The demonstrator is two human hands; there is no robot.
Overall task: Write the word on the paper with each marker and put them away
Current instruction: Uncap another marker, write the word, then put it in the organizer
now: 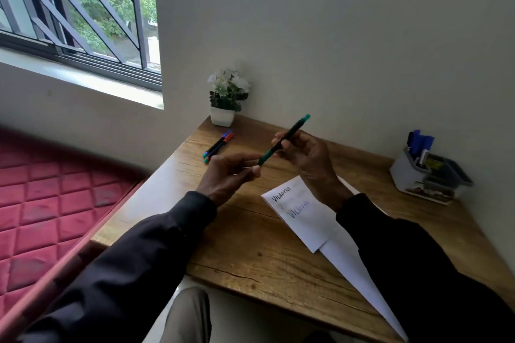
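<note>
Over the middle of the desk, the right hand grips a green marker by the barrel while the left hand pinches its lower capped end, a straight pull along the barrel seeming the cleanest way to uncap it above the part-written paper.

**Soft window light, soft focus**

Daylight comes from the window on my left, a little blown out along the sill. It falls evenly on the worktop and leaves no hard shadows. My dark sleeves lose nearly all detail. The wide lens bends the window frame and stretches the corners. The fingers of my left hand and the green marker look slightly smeared, perhaps from motion. The paler writing on the paper is barely legible.
</note>
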